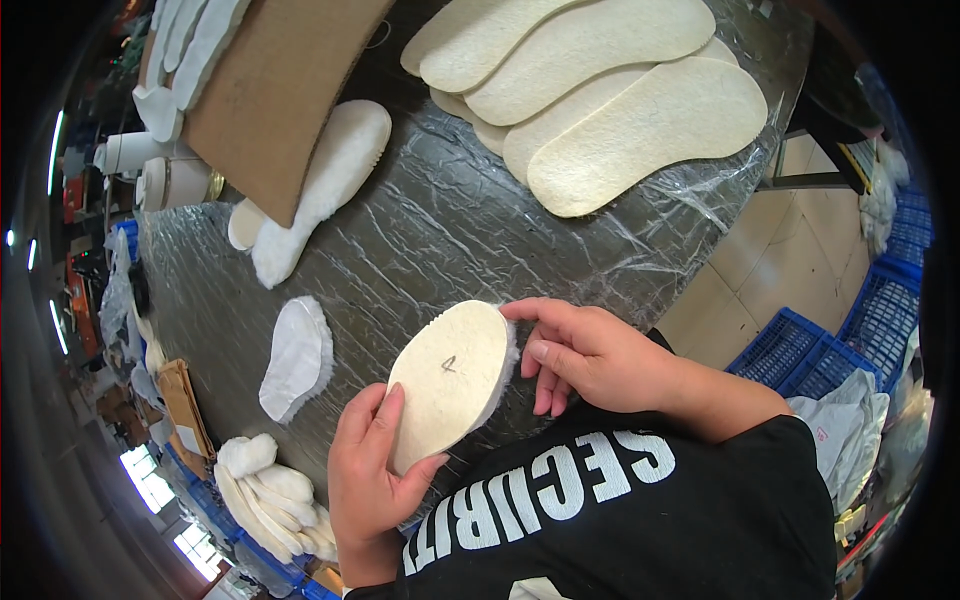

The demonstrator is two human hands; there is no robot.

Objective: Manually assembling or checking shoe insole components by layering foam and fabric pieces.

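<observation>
My left hand (375, 465) grips the lower left end of a cream insole (450, 375), thumb and fingers on its edge. A small pencil mark shows on its smooth face, and white fleece fringes its right side. My right hand (590, 355) has its index fingertip at the insole's upper right edge. Its thumb stands apart and the other fingers curl loosely, not closed around anything. Left of the insole, a small white fleece-edged piece (296, 358) lies on the table (400, 240).
Cream insoles (640, 130) lie overlapped at the far side. A brown board (270, 90) partly covers a white fleece insole (345, 165). More fleece pieces (270, 500) are heaped at the lower left, off the table. Blue crates (790, 345) stand on the floor at the right.
</observation>
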